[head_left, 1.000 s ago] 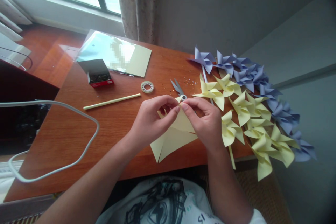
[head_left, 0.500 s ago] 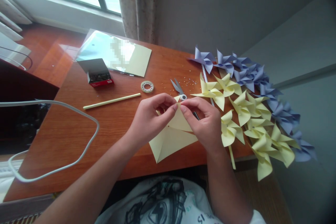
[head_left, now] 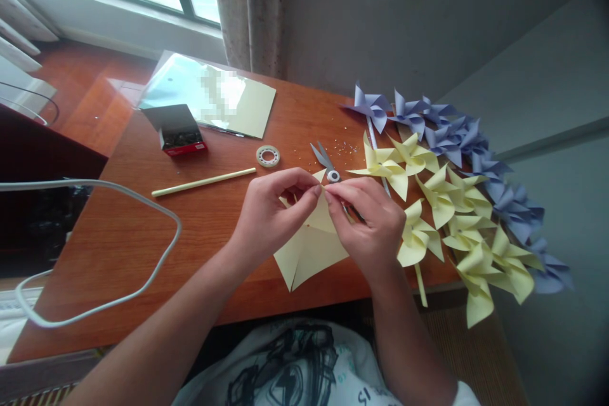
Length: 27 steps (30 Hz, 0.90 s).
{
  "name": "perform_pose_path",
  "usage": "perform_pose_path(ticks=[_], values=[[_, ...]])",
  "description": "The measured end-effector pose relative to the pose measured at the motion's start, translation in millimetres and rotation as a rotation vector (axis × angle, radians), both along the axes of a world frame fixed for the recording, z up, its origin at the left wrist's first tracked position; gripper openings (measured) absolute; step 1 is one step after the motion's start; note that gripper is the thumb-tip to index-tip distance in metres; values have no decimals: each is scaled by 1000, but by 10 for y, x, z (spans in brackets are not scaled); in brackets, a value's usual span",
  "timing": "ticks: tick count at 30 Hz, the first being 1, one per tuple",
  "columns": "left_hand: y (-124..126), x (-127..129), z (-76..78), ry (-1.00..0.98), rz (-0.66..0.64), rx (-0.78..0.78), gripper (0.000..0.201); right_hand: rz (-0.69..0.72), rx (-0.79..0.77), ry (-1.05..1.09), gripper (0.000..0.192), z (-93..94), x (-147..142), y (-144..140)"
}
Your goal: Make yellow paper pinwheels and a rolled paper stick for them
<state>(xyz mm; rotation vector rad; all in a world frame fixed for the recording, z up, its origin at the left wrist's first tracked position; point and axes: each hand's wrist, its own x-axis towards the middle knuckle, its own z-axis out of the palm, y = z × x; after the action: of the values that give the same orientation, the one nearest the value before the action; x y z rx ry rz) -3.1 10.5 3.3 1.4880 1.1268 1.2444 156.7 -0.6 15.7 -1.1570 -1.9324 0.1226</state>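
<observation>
A pale yellow paper square (head_left: 311, 258), slit inward from its corners, is held just over the desk between my two hands. My left hand (head_left: 280, 206) pinches the paper's far part with thumb and index finger. Opposite it, touching fingertip to fingertip, my right hand (head_left: 366, 216) pinches the same spot. What lies exactly between the fingertips is too small to make out. Scissors (head_left: 323, 157) with spread blades lie just beyond the hands, their handles partly hidden by my right hand. A roll of clear tape (head_left: 268, 156) and a rolled yellow paper stick (head_left: 204, 183) rest to the left.
Yellow pinwheels (head_left: 438, 193) and purple pinwheels (head_left: 451, 133) crowd the desk's right side. An open red and black box (head_left: 183, 143) stands at the left, before a clear sleeve of paper (head_left: 257, 108). A white cable (head_left: 162, 260) loops over the left edge. Small scraps lie near the scissors.
The paper's near corner has shifted slightly right and away from me. My right hand has turned a little, its knuckles moving right. My left hand keeps its pinch.
</observation>
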Motion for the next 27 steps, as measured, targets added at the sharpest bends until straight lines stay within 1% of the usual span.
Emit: perform_pose_path(ticks=[4, 7, 9, 13, 17, 23, 27], values=[[3, -11, -17, 30, 46, 29, 9, 8, 126, -92, 16, -32, -30, -13], [7, -11, -35, 24, 42, 28, 9, 9, 149, -97, 16, -42, -39, -20], [8, -4, -42, 6, 29, 21, 9, -10, 121, -60, 15, -40, -37, -18], [12, 7, -40, -8, -1, -6, 11, -61, 16, 37, 11, -18, -25, -5], [10, 6, -30, -20, -32, -19, 10, -53, -71, 101, 10, 5, -11, 2], [5, 11, -48, -18, -33, -1, 10, -41, -99, 104, 9, -2, -13, 2], [-1, 10, -55, 65, 13, 88, 7, -65, -97, 84, 8, -12, -32, 5]])
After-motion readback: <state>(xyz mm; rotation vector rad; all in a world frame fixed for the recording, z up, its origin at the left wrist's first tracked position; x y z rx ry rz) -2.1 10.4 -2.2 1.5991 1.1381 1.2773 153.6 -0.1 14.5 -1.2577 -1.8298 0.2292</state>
